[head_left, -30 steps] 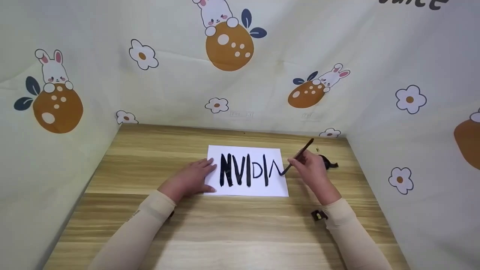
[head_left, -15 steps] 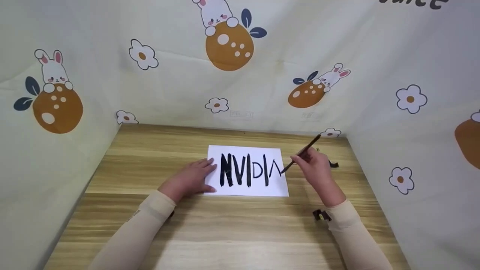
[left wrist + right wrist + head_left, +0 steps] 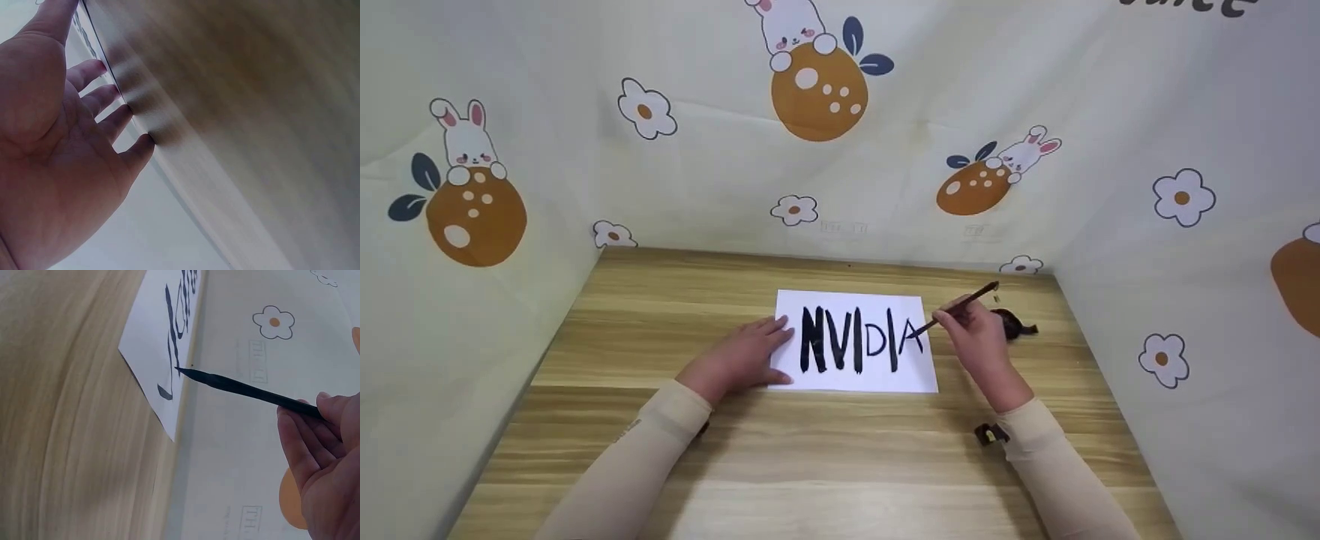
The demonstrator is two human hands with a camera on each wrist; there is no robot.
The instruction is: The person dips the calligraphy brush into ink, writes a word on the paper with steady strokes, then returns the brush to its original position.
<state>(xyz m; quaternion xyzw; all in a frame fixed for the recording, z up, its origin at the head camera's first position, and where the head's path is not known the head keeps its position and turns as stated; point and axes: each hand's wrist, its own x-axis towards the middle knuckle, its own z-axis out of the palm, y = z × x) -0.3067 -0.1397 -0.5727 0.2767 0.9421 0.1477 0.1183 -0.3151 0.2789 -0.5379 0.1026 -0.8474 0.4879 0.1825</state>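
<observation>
A white sheet of paper (image 3: 855, 381) lies on the wooden table, bearing thick and thin black strokes that read NVIDIA. My left hand (image 3: 741, 354) rests with spread, fairly straight fingers on the sheet's left edge; the left wrist view shows the same hand (image 3: 73, 129) from the palm side. Between thumb and fingers, my right hand (image 3: 979, 341) pinches a dark, slender brush (image 3: 962, 306), tilted with its tip on the last letter. In the right wrist view, the brush (image 3: 242, 387) reaches from the fingertips to the black strokes.
Partly behind my right hand sits a small black dish (image 3: 1014, 325) with a short projection. The wood-grain table (image 3: 810, 465) is bordered at the back and sides by a pale cloth (image 3: 720, 165) printed with rabbits, oranges and flowers.
My right hand shifts slightly right with the brush, then back left to the last letter's middle. A crossbar now shows in that letter. The left hand stays put.
</observation>
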